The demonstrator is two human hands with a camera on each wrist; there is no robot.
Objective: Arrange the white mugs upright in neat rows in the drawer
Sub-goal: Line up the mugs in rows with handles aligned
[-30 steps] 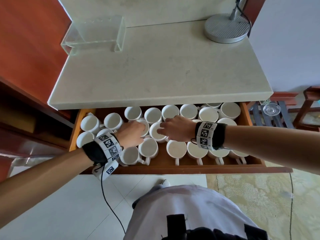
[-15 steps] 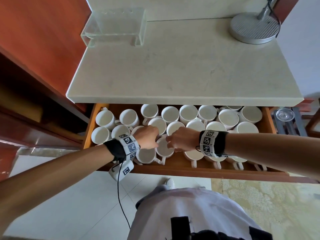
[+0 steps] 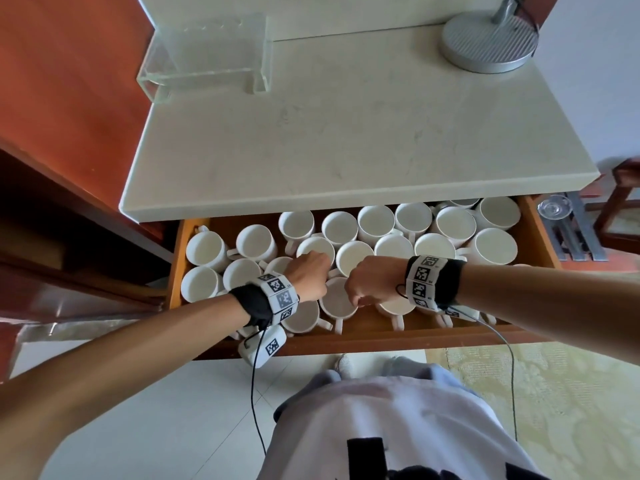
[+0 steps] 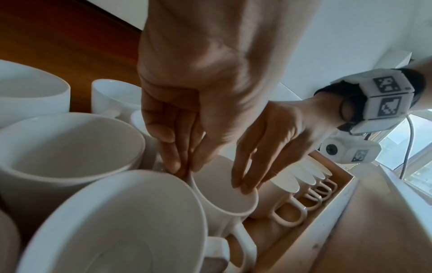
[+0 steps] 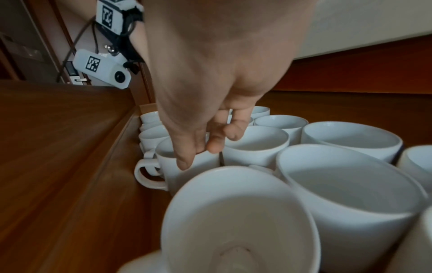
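Mug [image 3: 337,299]: upright in the front row of the drawer [image 3: 381,337], handle toward the front edge.
Left hand [image 4: 198,73]: fingers nearly straight, pinching the mug's left rim.
Right hand [image 5: 210,64]: thumb outside, fingertips inside, pinching the right rim.
Other mugs [image 3: 375,220]: crowded upright behind.

I see the wooden drawer [image 3: 175,261] open under the pale stone countertop [image 3: 346,133]. On its bottom stand many white mugs [image 3: 375,220], all with the mouth up and packed close together. The front row turns its handles toward me; the rows behind are less regular. On the countertop rest a clear box [image 3: 207,53] at the back left and a round metal base [image 3: 488,43] at the back right. Below is a white tiled floor [image 3: 173,393], with a pale patterned rug [image 3: 571,393] on the right.
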